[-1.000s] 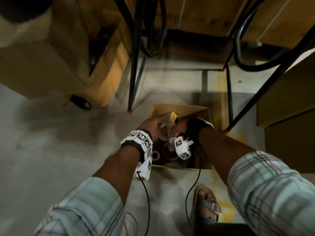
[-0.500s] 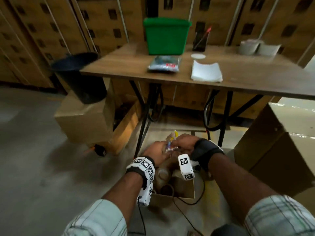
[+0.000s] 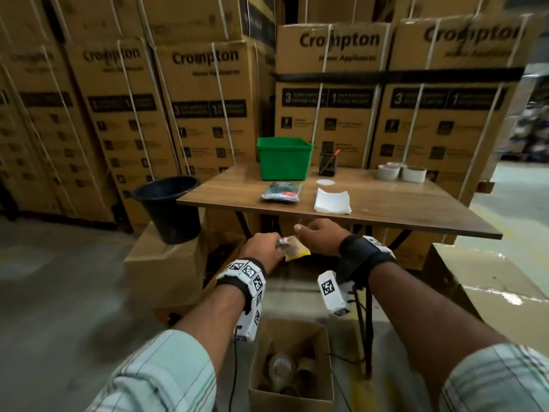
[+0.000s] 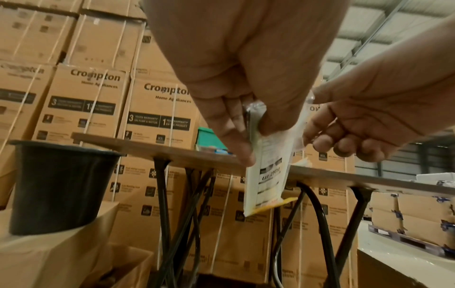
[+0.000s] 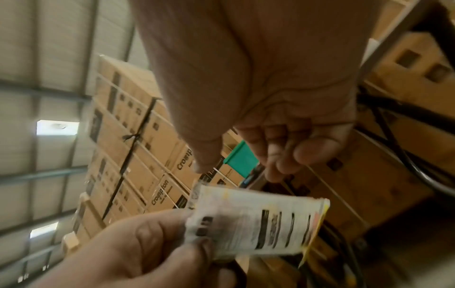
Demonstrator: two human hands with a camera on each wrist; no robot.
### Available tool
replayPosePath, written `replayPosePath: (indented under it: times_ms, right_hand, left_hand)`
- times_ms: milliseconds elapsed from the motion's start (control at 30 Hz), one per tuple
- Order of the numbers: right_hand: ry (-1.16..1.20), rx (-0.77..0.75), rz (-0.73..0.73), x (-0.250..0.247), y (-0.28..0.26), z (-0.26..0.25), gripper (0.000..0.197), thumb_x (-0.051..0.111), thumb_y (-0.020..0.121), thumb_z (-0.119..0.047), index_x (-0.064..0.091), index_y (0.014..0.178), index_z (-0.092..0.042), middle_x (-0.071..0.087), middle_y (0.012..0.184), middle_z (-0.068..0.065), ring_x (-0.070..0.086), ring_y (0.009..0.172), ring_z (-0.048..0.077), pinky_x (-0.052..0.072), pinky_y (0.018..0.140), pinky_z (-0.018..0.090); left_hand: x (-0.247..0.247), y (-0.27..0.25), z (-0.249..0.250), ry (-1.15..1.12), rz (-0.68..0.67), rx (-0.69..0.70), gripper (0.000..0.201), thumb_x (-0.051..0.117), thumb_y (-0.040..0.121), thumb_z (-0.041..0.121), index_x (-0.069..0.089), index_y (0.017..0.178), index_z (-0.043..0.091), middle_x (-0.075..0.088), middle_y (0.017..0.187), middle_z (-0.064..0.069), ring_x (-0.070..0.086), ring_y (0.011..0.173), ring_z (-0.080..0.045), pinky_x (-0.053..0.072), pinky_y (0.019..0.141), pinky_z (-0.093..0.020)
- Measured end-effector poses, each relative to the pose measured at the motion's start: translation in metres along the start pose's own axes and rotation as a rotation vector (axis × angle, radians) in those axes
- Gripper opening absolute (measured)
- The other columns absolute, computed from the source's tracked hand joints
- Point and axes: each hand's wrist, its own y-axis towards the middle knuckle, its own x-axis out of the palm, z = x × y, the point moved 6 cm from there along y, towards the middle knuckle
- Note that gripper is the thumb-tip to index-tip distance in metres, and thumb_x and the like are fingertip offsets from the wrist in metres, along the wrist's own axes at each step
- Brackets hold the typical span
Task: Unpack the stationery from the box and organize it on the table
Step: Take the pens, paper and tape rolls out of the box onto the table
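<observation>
Up from the box (image 3: 292, 379) since a moment ago, our left hand (image 3: 263, 246) pinches the sachet (image 3: 295, 251) just below the worktop (image 3: 386, 209) edge; right hand (image 3: 319, 236) empty, loosely curled. We lay it beside the napkins (image 3: 332, 200).

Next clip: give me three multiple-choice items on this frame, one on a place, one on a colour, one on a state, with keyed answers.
1. Where is the green bin?
A on the table
B on the floor
C in the box

2. What colour is the bucket?
A white
B black
C red

3. Which hand grips the packet?
A right only
B neither
C left

Key:
1 A, it stands on the table at the far edge.
2 B, its wall is black.
3 C, the left hand pinches the packet; the right hand is off it.
</observation>
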Motion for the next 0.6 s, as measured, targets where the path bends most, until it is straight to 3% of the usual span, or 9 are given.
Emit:
replayPosePath:
  times_ms: [100,167,333,500,600]
  right_hand:
    - [-0.078,-0.256,0.091,-0.016,-0.018,-0.031,0.046,0.066,0.084,-0.044,0.057,0.121,-0.019,0.061,0.108,-0.002,0.055,0.097,0.014,0.044,0.082,0.027]
    - [-0.188,-0.368,0.12,-0.016,-0.022,-0.046,0.042,0.07,0.083,-0.032,0.06,0.121,-0.017,0.064,0.112,0.002,0.057,0.097,0.014,0.044,0.08,0.025]
    - [-0.412,-0.479,0.288,-0.012,-0.018,-0.064,0.016,0.058,0.086,-0.024,0.065,0.1,-0.019,0.068,0.097,0.007,0.061,0.092,0.029,0.048,0.072,0.035]
    - [-0.453,-0.582,0.388,-0.011,-0.005,-0.088,0.026,0.058,0.088,-0.024,0.061,0.113,-0.018,0.067,0.105,0.008,0.061,0.096,0.03,0.049,0.075,0.036]
    - [-0.412,-0.635,0.408,-0.013,0.013,-0.106,0.017,0.058,0.088,-0.022,0.063,0.103,-0.015,0.065,0.099,0.009,0.06,0.092,0.03,0.046,0.072,0.036]
  left_hand:
    - [-0.017,0.005,0.006,0.054,-0.012,-0.01,0.027,0.054,0.09,0.033,0.064,0.106,0.013,0.068,0.104,-0.013,0.063,0.101,-0.033,0.05,0.081,-0.036]
    - [-0.025,0.007,0.008,0.077,-0.003,-0.002,0.025,0.056,0.09,0.03,0.064,0.107,0.014,0.069,0.103,-0.013,0.063,0.1,-0.032,0.05,0.081,-0.036]
    - [-0.046,0.012,0.011,0.041,0.082,0.039,0.022,0.059,0.086,0.021,0.066,0.106,0.014,0.071,0.1,-0.011,0.065,0.095,-0.029,0.054,0.085,-0.038]
    - [-0.073,0.026,0.0,0.058,0.198,0.089,0.021,0.058,0.089,0.022,0.065,0.108,0.015,0.07,0.102,-0.011,0.064,0.097,-0.03,0.049,0.079,-0.035]
    - [-0.093,0.036,-0.01,0.043,0.257,0.118,0.022,0.058,0.09,0.021,0.063,0.11,0.015,0.069,0.103,-0.01,0.063,0.098,-0.03,0.048,0.079,-0.035]
